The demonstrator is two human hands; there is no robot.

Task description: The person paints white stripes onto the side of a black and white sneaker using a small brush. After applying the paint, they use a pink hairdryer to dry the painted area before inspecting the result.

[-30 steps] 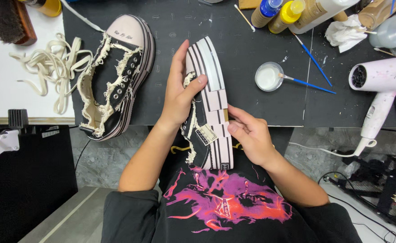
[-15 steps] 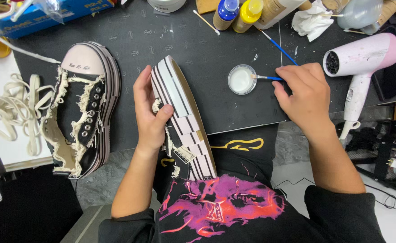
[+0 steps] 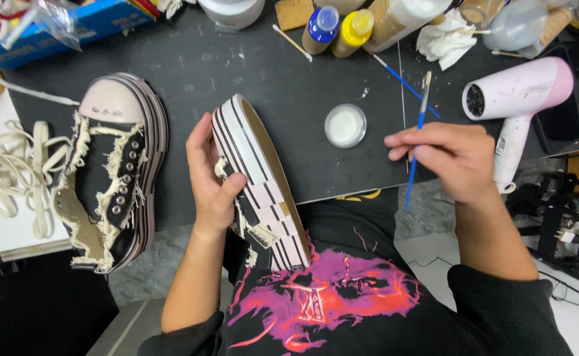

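While left hand (image 3: 212, 181) holds shoe (image 3: 263, 191), blue-capped bottle (image 3: 320, 28) stands beyond.

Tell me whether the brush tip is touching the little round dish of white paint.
Apart. In the head view the right hand holds the brush upright, its tip to the right of the dish, with bare black mat between them.
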